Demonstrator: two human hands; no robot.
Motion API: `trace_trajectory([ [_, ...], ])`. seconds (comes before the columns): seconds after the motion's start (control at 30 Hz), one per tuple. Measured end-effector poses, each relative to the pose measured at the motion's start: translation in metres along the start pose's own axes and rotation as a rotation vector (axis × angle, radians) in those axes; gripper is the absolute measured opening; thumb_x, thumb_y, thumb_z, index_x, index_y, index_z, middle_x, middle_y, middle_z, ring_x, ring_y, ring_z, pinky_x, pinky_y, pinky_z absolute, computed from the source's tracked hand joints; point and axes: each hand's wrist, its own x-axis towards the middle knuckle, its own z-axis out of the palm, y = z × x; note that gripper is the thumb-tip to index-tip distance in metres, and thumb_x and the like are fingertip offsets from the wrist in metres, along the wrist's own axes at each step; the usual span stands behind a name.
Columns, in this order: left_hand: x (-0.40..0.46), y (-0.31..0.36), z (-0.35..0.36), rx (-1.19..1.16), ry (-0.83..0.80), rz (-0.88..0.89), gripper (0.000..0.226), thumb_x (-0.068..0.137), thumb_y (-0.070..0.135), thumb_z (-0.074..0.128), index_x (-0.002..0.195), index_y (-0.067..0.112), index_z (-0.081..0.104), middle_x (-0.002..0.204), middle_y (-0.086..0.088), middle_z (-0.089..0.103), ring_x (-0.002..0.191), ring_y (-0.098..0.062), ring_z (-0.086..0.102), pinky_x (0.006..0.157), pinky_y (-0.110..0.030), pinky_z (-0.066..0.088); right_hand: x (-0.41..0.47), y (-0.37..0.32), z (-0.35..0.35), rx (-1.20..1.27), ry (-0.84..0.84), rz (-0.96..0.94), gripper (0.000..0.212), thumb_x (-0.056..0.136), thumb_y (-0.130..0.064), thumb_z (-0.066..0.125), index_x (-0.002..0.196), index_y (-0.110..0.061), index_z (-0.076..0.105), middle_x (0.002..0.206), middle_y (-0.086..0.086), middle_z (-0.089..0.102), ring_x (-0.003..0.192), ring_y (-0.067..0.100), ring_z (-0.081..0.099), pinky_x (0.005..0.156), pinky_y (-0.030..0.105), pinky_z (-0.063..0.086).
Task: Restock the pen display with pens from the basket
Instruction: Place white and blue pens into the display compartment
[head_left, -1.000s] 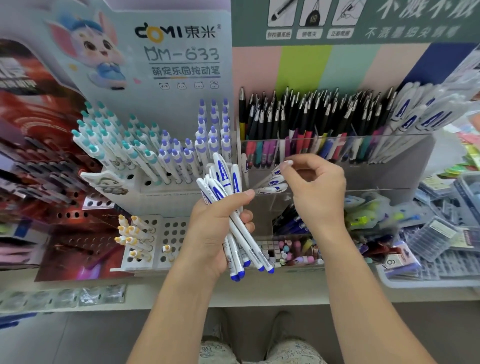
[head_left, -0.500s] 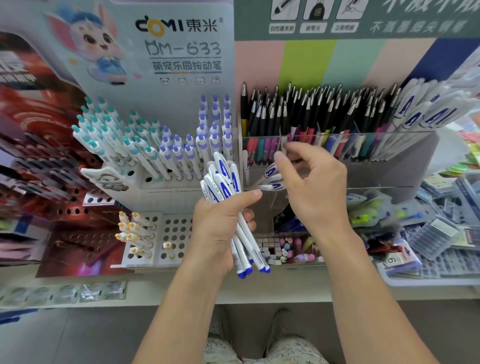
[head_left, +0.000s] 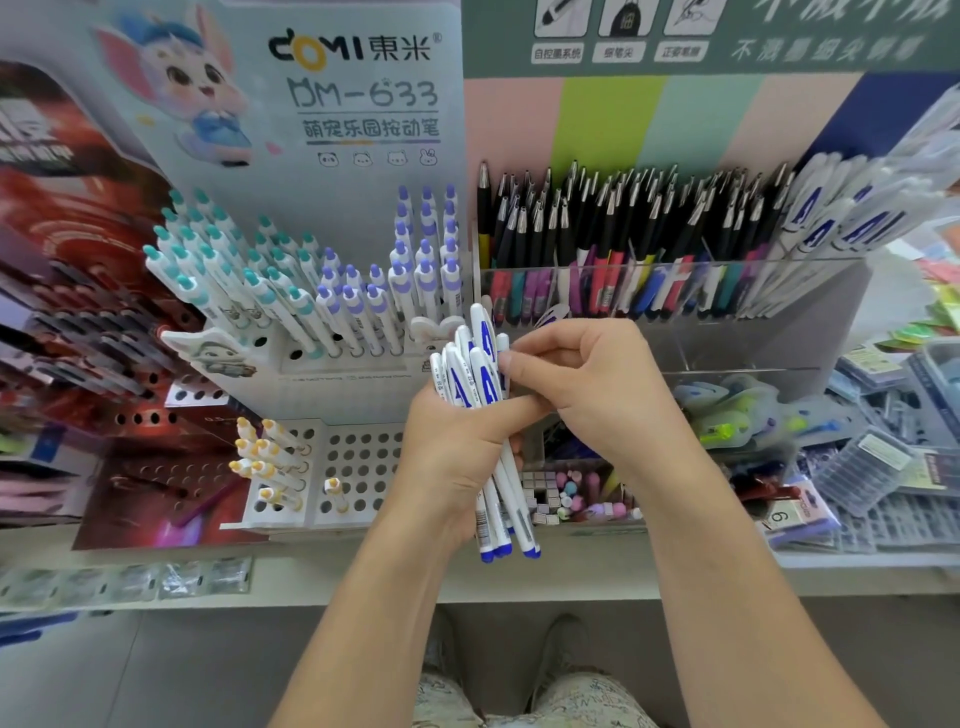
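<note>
Head view, person facing a stationery shelf. The left hand (head_left: 457, 447), at frame centre, has its fingers and thumb curled round a bundle of white pens (head_left: 480, 415) with blue clips; the clip ends point to 12 o'clock and the blue tips (head_left: 506, 553) hang out below the palm at 6 o'clock. The right hand (head_left: 597, 395), touching the bundle from 3 o'clock, pinches the upper end of one pen between thumb and forefinger, its other fingers curled beneath. Behind the hands, at 12 to 2 o'clock, stands the clear acrylic pen display (head_left: 675, 270): black-capped pens (head_left: 597, 218) fill its upper tier, and white pens with blue clips (head_left: 821, 223) lean at its 2 o'clock end. The compartment just behind the right hand shows one white clip end (head_left: 553, 314). At 10 o'clock a white peg stand (head_left: 332, 364) carries teal-capped pens (head_left: 208, 260) and purple-capped pens (head_left: 415, 260); at 8 o'clock a perforated tray (head_left: 363, 467) holds a few yellow-capped pens (head_left: 260, 462). The basket is out of view
</note>
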Motion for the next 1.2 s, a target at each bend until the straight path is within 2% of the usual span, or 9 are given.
trace_trajectory([
  [0.1, 0.0, 0.001, 0.0, 0.057, 0.014, 0.004, 0.024, 0.073, 0.001, 0.081, 0.087, 0.014, 0.068, 0.057, 0.007, 0.063, 0.052, -0.009, 0.058, 0.055, -0.026, 0.047, -0.002, -0.004, 0.002, -0.015, 0.103, -0.064, 0.033, 0.08, -0.048, 0.079, 0.079, -0.016, 0.073, 0.076, -0.002, 0.074, 0.07, 0.011, 0.07, 0.071, 0.035, 0.061],
  [0.2, -0.001, 0.0, -0.001, 0.069, 0.027, 0.013, 0.029, 0.075, -0.008, 0.076, 0.098, 0.009, 0.07, 0.058, 0.007, 0.066, 0.051, -0.006, 0.061, 0.051, -0.021, 0.048, -0.004, -0.007, 0.003, -0.143, 0.006, -0.076, 0.035, 0.071, -0.046, 0.088, 0.071, -0.014, 0.073, 0.068, -0.001, 0.071, 0.058, 0.005, 0.061, 0.058, 0.023, 0.053],
  [0.37, -0.003, 0.002, -0.007, 0.025, -0.055, -0.006, 0.019, 0.079, -0.003, 0.076, 0.089, 0.011, 0.068, 0.055, 0.006, 0.064, 0.049, -0.007, 0.061, 0.049, -0.021, 0.048, -0.002, -0.007, 0.004, -0.081, -0.069, -0.012, 0.022, 0.085, -0.032, 0.08, 0.074, -0.013, 0.078, 0.072, 0.002, 0.075, 0.071, 0.017, 0.072, 0.071, 0.036, 0.062],
  [0.5, -0.003, 0.004, -0.009, -0.037, -0.092, 0.002, 0.021, 0.07, 0.012, 0.078, 0.087, 0.011, 0.066, 0.056, 0.004, 0.065, 0.05, -0.008, 0.062, 0.048, -0.021, 0.049, -0.001, -0.01, 0.01, -0.09, -0.039, -0.022, 0.021, 0.09, -0.029, 0.074, 0.074, -0.016, 0.076, 0.073, -0.003, 0.076, 0.065, 0.004, 0.07, 0.061, 0.028, 0.057],
  [0.7, 0.001, 0.002, -0.022, -0.057, -0.127, -0.017, 0.037, 0.064, 0.02, 0.078, 0.097, 0.008, 0.068, 0.068, 0.0, 0.07, 0.059, -0.013, 0.064, 0.054, -0.023, 0.052, 0.002, -0.017, 0.017, -0.037, -0.055, 0.036, 0.024, 0.094, -0.019, 0.067, 0.079, 0.0, 0.071, 0.075, 0.012, 0.075, 0.066, 0.022, 0.075, 0.058, 0.036, 0.063],
  [0.8, 0.0, 0.001, -0.026, -0.192, -0.183, -0.121, 0.027, 0.067, 0.019, 0.076, 0.091, 0.01, 0.07, 0.065, 0.002, 0.065, 0.051, -0.009, 0.057, 0.047, -0.02, 0.049, 0.006, -0.016, 0.015, 0.217, 0.045, 0.087, 0.027, 0.096, -0.008, 0.056, 0.081, 0.014, 0.061, 0.07, 0.022, 0.068, 0.06, 0.028, 0.071, 0.051, 0.035, 0.06],
  [0.97, 0.001, -0.001, -0.027, -0.229, -0.084, -0.149, 0.022, 0.078, 0.002, 0.073, 0.094, 0.008, 0.058, 0.06, 0.003, 0.052, 0.049, -0.009, 0.045, 0.042, -0.018, 0.041, 0.016, -0.008, -0.007, 0.642, 0.431, -0.062, 0.023, 0.101, -0.013, 0.058, 0.081, -0.007, 0.068, 0.067, -0.002, 0.063, 0.064, 0.013, 0.063, 0.056, 0.024, 0.055],
  [1.07, 0.001, 0.0, -0.029, -0.223, -0.032, -0.132, 0.021, 0.085, -0.003, 0.069, 0.097, 0.01, 0.058, 0.062, 0.002, 0.052, 0.048, -0.008, 0.045, 0.042, -0.019, 0.041, 0.019, 0.004, -0.016, 0.577, 0.615, -0.209, 0.02, 0.102, -0.015, 0.059, 0.091, -0.004, 0.07, 0.078, 0.005, 0.071, 0.072, 0.02, 0.071, 0.065, 0.028, 0.059],
  [1.2, 0.004, -0.001, -0.032, -0.174, 0.0, -0.124, 0.02, 0.086, -0.004, 0.069, 0.101, 0.008, 0.061, 0.063, 0.001, 0.053, 0.049, -0.009, 0.046, 0.043, -0.02, 0.043, 0.022, 0.024, -0.011, 0.255, 0.646, -0.31, 0.007, 0.098, -0.015, 0.064, 0.098, -0.012, 0.071, 0.087, 0.006, 0.075, 0.082, 0.022, 0.073, 0.071, 0.032, 0.061],
])
